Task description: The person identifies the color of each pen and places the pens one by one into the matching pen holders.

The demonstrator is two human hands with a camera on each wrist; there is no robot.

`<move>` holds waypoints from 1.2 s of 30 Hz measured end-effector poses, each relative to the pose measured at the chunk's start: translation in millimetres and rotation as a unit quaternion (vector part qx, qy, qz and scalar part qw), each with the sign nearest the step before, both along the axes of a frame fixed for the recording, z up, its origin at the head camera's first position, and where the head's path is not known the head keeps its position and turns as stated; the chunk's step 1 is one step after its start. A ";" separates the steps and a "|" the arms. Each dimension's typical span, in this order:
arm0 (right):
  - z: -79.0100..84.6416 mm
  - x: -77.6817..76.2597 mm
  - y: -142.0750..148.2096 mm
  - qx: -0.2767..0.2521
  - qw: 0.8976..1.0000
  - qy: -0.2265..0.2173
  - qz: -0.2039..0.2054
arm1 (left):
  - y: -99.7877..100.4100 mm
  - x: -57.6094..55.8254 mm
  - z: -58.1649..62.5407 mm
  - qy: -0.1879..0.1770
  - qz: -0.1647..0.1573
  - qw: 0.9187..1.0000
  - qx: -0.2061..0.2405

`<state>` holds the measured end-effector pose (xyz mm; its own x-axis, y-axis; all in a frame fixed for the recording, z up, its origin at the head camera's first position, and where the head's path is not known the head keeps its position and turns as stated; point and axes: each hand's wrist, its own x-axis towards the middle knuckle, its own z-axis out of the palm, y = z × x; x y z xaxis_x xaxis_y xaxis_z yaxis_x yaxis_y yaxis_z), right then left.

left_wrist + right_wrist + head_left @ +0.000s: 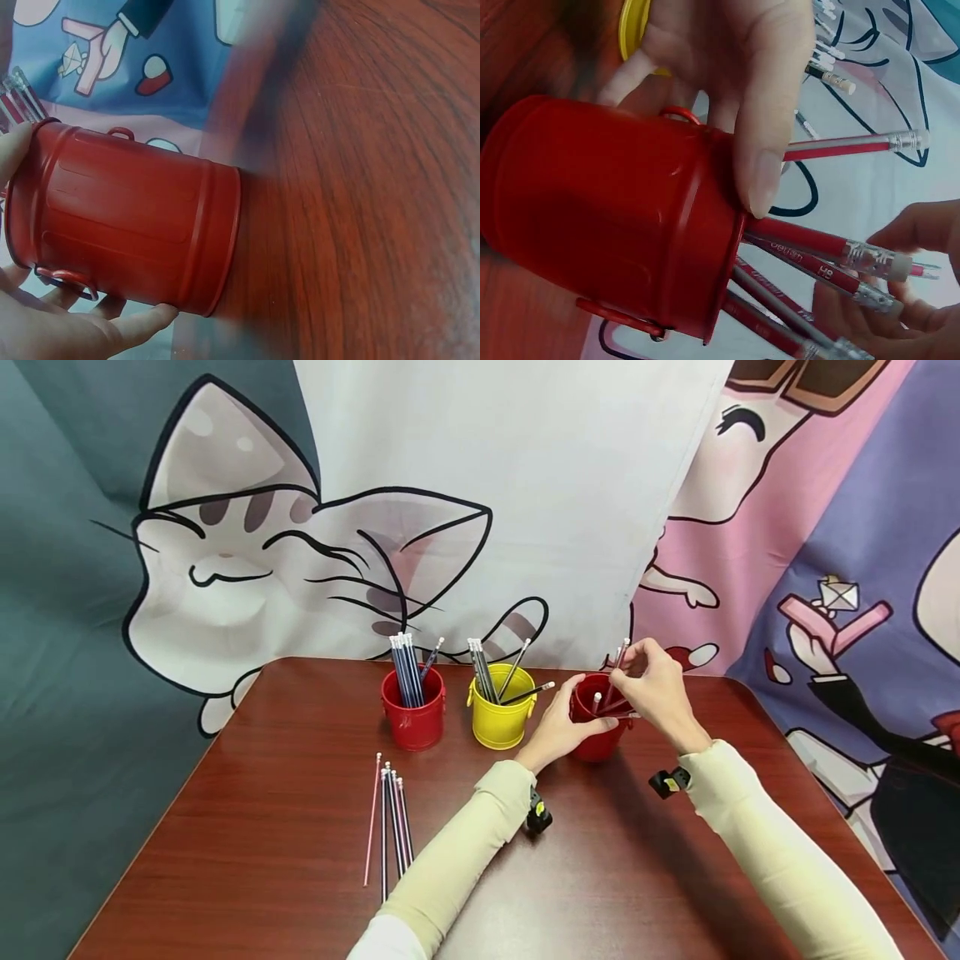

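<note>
My left hand (562,727) grips the right-hand red bucket (135,217), its thumb over the rim and its fingers round the side. Several red pencils (787,259) with white erasers stand in that bucket, fanned out at different tilts. Above the rim, my right hand (660,692) pinches a red pencil (618,665) near its eraser end. The lower part of this pencil is hidden inside the bucket. In the right wrist view, the right hand's fingers curl about the eraser ends at the right edge.
Left of the hands stand a yellow bucket (498,727) with black and grey pencils and another red bucket (417,729) with dark blue ones. Loose pencils (393,818) and a pink pencil (372,818) lie by the left forearm. A printed cloth (495,435) hangs behind the table (247,827).
</note>
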<state>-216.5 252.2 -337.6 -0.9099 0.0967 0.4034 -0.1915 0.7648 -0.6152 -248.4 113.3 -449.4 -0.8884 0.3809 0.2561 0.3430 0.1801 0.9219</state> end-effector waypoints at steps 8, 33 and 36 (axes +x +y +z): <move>3.6 1.3 6.3 0.051 0.997 -0.061 0.008 | 0.8 0.4 0.9 -0.034 -0.005 0.999 0.021; 22.5 28.9 2.9 0.036 0.997 0.036 -0.062 | -0.2 2.4 4.2 -0.046 -0.017 0.998 0.033; 27.9 39.3 -8.6 0.023 0.995 0.082 -0.042 | -0.7 4.2 4.9 -0.052 0.000 0.998 0.017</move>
